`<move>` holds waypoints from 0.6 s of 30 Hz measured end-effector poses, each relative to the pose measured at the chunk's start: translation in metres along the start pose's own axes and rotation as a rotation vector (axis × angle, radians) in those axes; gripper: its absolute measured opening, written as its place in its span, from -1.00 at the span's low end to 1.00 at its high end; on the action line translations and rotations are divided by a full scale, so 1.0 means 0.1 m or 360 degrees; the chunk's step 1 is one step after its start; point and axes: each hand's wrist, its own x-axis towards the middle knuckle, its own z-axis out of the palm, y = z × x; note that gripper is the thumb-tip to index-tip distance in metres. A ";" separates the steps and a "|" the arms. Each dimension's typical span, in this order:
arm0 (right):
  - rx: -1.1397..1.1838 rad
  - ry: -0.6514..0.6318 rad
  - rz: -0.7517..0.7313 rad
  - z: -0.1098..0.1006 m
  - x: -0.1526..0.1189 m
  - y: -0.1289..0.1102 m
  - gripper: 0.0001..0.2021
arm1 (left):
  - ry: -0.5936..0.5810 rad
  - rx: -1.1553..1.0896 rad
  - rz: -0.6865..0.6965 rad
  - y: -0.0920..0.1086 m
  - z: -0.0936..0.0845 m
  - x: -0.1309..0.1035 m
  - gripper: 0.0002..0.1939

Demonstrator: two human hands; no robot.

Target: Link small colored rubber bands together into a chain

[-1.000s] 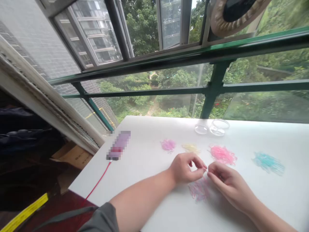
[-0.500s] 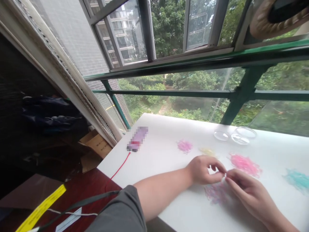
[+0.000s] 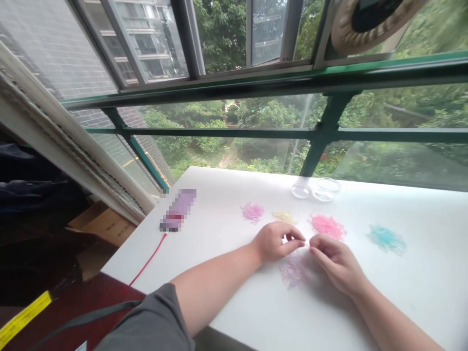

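Note:
My left hand (image 3: 275,242) and my right hand (image 3: 338,261) meet above a white table. Between their pinched fingertips a thin pale pink strand (image 3: 307,245) is stretched, perhaps a small elastic band; it is too fine to make out fully. Just below lies a mixed-colour pile of thin bands (image 3: 292,274). Beyond my hands are a bright pink pile (image 3: 328,226), a pale yellow pile (image 3: 284,217) partly behind my left hand, and a lilac-pink pile (image 3: 252,212). A teal pile (image 3: 387,239) sits to the right.
Several clear round dishes (image 3: 300,191) stand near the table's far edge. At the left lies a blurred-out purple phone-like object (image 3: 181,209) with a red cable (image 3: 148,259). Green railing (image 3: 219,131) and windows border the white table (image 3: 256,312). A cardboard box (image 3: 106,222) is below left.
The view has shifted right, so the table and hands appear further left. My fingertips have drawn slightly apart, with the strand now showing between them.

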 end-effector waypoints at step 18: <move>0.0124 -0.0087 -0.0048 -0.06 -0.01 -0.15 -0.86 | -0.0387 0.0200 0.0053 0.05 -0.08 -0.05 -0.77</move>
